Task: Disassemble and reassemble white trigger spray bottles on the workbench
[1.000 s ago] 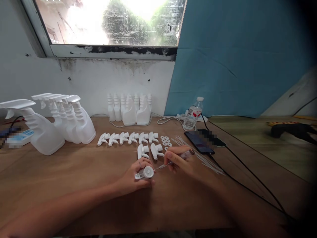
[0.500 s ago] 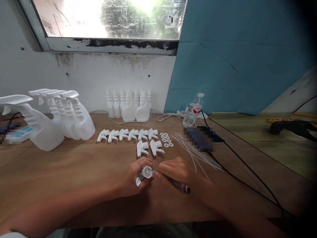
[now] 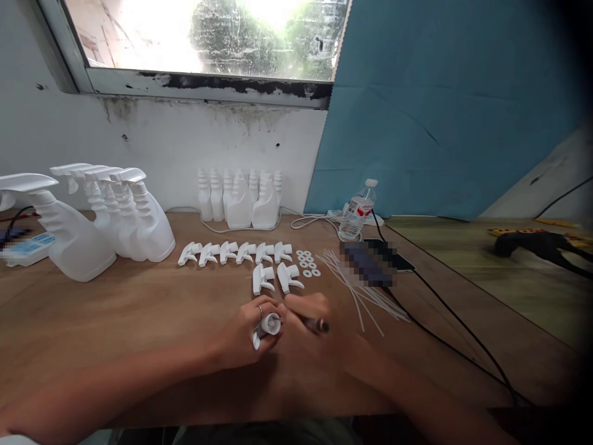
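Note:
My left hand, with a ring on one finger, is closed around a white trigger spray head. The head's round open end faces up towards me. Right beside it, my right hand is closed on a slim dark-handled tool, its butt end pointing to the lower right. The tool's tip is hidden by my fingers near the spray head, so whether it touches cannot be made out. Just beyond my hands lie more white trigger spray heads in two rows, with small white washers to their right.
Thin white tubes lie spread to the right. Beyond them are a blurred-out dark item, a water bottle and black cables. White bottles stand by the wall; spray bottles with heads stand at left.
My right hand and the dark-handled tool have shifted slightly left, closer to the spray head, and the tool's handle has swung up. My left hand still grips the spray head.

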The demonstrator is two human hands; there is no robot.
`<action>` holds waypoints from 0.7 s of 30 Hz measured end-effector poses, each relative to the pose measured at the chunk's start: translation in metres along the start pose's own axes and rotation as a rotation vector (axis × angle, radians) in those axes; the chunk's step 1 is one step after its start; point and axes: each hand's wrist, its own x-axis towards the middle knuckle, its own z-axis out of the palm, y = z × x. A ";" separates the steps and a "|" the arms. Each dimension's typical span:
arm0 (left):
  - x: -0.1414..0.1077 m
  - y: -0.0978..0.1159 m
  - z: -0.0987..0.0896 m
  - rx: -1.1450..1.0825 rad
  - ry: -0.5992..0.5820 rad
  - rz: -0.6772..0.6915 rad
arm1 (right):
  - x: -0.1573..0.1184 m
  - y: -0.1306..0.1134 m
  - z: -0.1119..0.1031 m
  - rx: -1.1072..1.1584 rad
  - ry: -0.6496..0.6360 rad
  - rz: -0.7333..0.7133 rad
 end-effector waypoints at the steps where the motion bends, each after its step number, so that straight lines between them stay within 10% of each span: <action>1: 0.000 0.001 0.000 0.005 -0.019 0.005 | 0.002 0.001 -0.001 0.058 -0.012 0.118; 7: 0.000 0.000 -0.001 0.028 -0.059 -0.023 | 0.008 0.008 -0.006 0.409 -0.059 0.531; 21: 0.002 -0.002 -0.001 -0.036 -0.026 -0.071 | -0.003 0.014 0.000 0.570 0.091 0.553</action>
